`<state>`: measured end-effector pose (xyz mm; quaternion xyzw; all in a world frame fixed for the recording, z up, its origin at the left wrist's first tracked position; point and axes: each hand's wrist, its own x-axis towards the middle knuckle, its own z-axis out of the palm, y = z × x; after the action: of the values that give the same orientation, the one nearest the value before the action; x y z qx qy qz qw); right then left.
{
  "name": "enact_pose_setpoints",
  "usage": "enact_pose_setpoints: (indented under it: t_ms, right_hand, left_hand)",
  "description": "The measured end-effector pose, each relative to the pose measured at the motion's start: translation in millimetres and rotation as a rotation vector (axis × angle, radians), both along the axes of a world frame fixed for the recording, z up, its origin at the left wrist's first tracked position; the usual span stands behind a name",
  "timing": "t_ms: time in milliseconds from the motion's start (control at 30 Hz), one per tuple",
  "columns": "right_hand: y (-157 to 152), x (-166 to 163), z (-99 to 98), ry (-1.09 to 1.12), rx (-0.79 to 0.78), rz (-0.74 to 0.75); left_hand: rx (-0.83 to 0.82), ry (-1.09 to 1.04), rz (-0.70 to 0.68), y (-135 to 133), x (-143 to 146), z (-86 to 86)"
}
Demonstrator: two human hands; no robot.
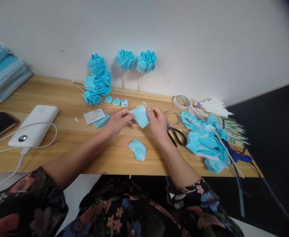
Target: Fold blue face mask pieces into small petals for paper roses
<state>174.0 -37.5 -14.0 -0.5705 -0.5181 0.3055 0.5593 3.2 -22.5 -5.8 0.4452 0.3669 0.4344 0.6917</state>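
Pale grey wall (196, 39) behind a wood-grain tbl (69, 133), & over the tbl's middle the L hand (120, 119) + R hand (157, 122) each pinch an edge of a light-blue piece (141, 117) b/w them, thin-looking, matte, roughly 4-sided w/ a pointy bottom corner.

Light-blue sheet (141, 116); held, one corner downward

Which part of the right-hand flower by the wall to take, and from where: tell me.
Take the flower by its stem, just below the petals, coming from the front. The stem is bare and thin, slightly slanted, with the wall behind. Squeezing the folded petals would probably crush them.
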Motion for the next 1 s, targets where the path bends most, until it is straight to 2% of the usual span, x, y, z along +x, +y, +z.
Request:
enact_pose_setpoints:
  t_ms: [167,400,700,867,1000]
  right_hand:
    - [-1.6,-0.8,-0.9,-0.022,-0.011,0.016]
    - [-5.8,-4.1,6.0,-0.047,0.016,0.013]
    - [-6.1,-2.8,6.8,-0.053,0.01,0.017]
    - [-4.9,-2.2,2.4,0.006,-0.029,0.048]
    - [-3.6,-2.0,3.7,0.074,-0.066,0.052]
  left_hand:
    - [0.002,-0.073,0.033,1.8,-0.4,-2.8]
    - [-0.1,-0.116,-0.055,0.7,1.4,3.5]
    - [-0.061,-0.094,-0.141,0.4,-0.8,3.7]
    - [0.073,0.009,-0.053,0.1,-1.8,4.6]
    - [0.104,0.096,-0.002,6.1,-3.3,-2.9]
